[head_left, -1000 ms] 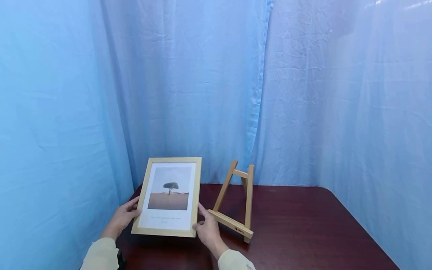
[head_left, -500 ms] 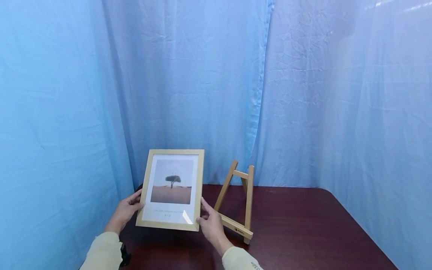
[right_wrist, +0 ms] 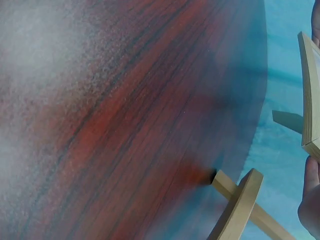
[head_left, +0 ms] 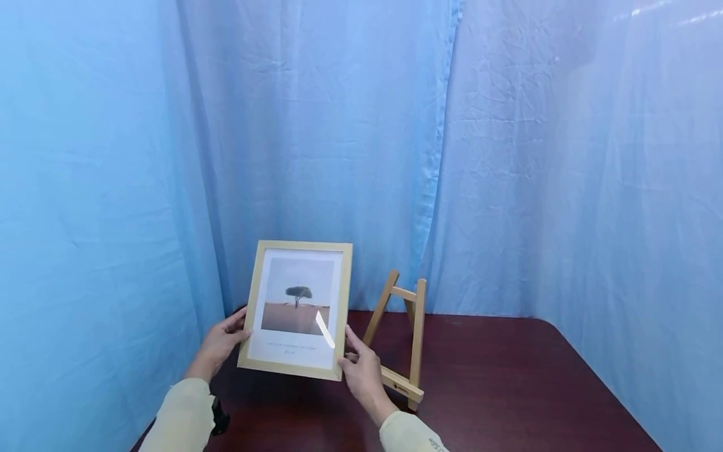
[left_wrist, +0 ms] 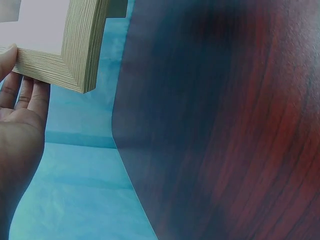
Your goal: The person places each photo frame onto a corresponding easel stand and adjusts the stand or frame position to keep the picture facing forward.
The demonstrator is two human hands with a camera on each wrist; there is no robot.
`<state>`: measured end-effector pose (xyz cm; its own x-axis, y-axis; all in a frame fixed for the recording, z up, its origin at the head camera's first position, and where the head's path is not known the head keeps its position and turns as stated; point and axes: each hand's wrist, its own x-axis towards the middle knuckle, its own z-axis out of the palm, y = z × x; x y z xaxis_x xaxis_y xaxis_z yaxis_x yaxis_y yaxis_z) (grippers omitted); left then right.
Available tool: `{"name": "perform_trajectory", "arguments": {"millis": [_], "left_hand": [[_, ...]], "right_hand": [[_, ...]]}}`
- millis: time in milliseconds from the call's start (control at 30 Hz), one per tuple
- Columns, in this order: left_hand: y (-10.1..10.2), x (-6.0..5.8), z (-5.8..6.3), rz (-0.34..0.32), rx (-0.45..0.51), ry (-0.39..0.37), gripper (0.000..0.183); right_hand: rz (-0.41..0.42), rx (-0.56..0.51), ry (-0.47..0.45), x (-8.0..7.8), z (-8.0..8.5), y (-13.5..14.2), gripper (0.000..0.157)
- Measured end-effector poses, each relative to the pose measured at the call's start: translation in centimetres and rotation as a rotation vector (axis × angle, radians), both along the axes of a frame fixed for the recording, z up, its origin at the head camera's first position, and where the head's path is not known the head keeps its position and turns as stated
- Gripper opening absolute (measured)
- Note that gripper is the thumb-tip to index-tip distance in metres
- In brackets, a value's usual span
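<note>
Curtained-off space, type of room beyond can't be told: blue curtains hang behind and along both sides of a dark-red wood-grain table; light streaks upper right.

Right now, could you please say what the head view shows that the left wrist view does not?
Only the head view shows the easel, the right hand and the printed tree. Only the left wrist view shows a flat grey piece jutting out behind the picture frame. Both show the table, the blue curtain and the left hand gripping that frame.
</note>
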<state>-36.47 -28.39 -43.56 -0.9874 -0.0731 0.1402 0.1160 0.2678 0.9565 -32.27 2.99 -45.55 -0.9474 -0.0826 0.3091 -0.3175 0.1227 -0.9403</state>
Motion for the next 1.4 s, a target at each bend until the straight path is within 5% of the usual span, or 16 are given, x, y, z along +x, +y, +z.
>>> {"name": "perform_trajectory", "arguments": {"millis": [833, 1400], "left_hand": [[2.7, -1.9, 0.5, 0.029, 0.031, 0.060, 0.057], [5.0, -2.9, 1.9, 0.010, 0.024, 0.061, 0.057]], "right_hand": [[-0.114, 0.099, 0.132, 0.3, 0.3, 1.9, 0.070], [-0.192, 0.100, 0.172, 0.0, 0.8, 3.8, 0.070]]}}
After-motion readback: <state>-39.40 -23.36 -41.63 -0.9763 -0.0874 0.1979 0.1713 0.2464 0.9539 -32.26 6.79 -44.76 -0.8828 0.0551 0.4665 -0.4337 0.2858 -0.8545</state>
